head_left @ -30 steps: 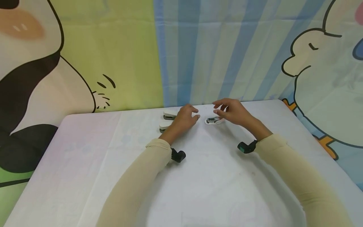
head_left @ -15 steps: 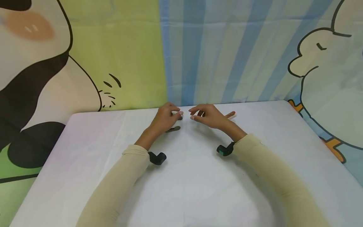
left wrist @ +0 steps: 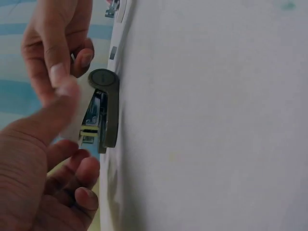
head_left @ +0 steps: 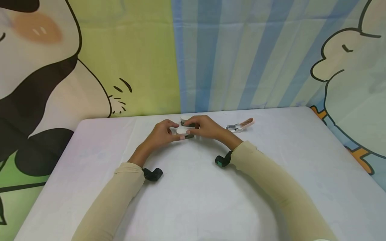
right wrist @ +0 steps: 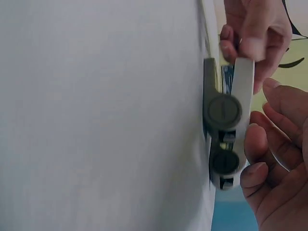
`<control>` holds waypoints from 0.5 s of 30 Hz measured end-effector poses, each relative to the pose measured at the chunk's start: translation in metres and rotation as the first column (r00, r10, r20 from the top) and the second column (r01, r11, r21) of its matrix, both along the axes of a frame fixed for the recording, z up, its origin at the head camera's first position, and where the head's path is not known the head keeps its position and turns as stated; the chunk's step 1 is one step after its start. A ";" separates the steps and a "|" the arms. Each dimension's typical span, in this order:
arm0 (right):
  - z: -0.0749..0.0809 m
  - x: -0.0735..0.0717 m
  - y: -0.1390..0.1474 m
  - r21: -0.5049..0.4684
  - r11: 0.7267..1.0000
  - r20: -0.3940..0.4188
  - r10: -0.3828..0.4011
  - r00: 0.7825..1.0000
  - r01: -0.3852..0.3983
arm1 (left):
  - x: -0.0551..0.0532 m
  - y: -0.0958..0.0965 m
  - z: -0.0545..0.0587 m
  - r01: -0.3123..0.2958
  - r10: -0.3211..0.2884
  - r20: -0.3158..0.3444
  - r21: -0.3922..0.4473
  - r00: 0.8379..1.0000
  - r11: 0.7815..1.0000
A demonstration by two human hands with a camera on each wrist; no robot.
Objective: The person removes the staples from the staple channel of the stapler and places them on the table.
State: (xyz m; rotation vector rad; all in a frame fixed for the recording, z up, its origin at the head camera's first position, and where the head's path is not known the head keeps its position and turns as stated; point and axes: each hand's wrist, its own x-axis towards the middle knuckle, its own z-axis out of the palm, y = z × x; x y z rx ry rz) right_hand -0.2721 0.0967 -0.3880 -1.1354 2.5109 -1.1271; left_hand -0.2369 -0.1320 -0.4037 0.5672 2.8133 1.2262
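Two staplers with white tops and dark green bases stand one behind the other at the back of the table. The near stapler (head_left: 182, 132) lies between both hands, and the far stapler (head_left: 183, 121) is partly covered by the right fingers. My left hand (head_left: 159, 135) curves loosely around the near stapler's left end, its thumb reaching along the front side. From the right, my right hand (head_left: 208, 127) reaches over the staplers with bent, spread fingers. In the right wrist view the round hinge of the near stapler (right wrist: 224, 110) shows, with right fingertips right beside the white top.
A pink and white stapler (head_left: 240, 126) lies to the right, behind the right wrist. The white-covered table (head_left: 193, 194) ends at a cartoon-printed, striped cloth backdrop (head_left: 208, 57). Black cameras sit on both wrists.
My right hand has moved left from the pink stapler to the two white-topped ones, uncovering the pink one. My left hand has drawn left, off the tops of the staplers to their left end.
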 end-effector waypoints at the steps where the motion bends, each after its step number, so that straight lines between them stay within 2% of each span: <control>1: 0.001 0.001 -0.003 0.009 1.000 0.004 0.003 1.000 -0.003 | -0.001 0.001 -0.003 0.018 -0.018 0.006 -0.005 1.000 1.000; 4: 0.000 0.001 -0.011 0.052 0.999 0.020 0.003 1.000 -0.004 | -0.002 0.005 -0.009 0.049 -0.049 0.002 -0.019 0.999 0.999; 7: 0.000 0.000 -0.020 0.103 0.995 0.009 0.006 1.000 -0.007 | -0.001 0.006 -0.012 0.040 -0.040 -0.014 -0.029 0.999 0.999; 10: 0.002 0.001 -0.025 0.175 0.985 -0.026 0.011 1.000 -0.007 | 0.001 0.007 -0.012 0.034 -0.034 -0.021 -0.027 0.999 0.999; 15: 0.009 0.006 -0.026 0.262 0.965 -0.079 0.026 0.997 -0.005 | 0.000 0.009 -0.008 0.071 -0.071 0.003 -0.032 0.997 0.997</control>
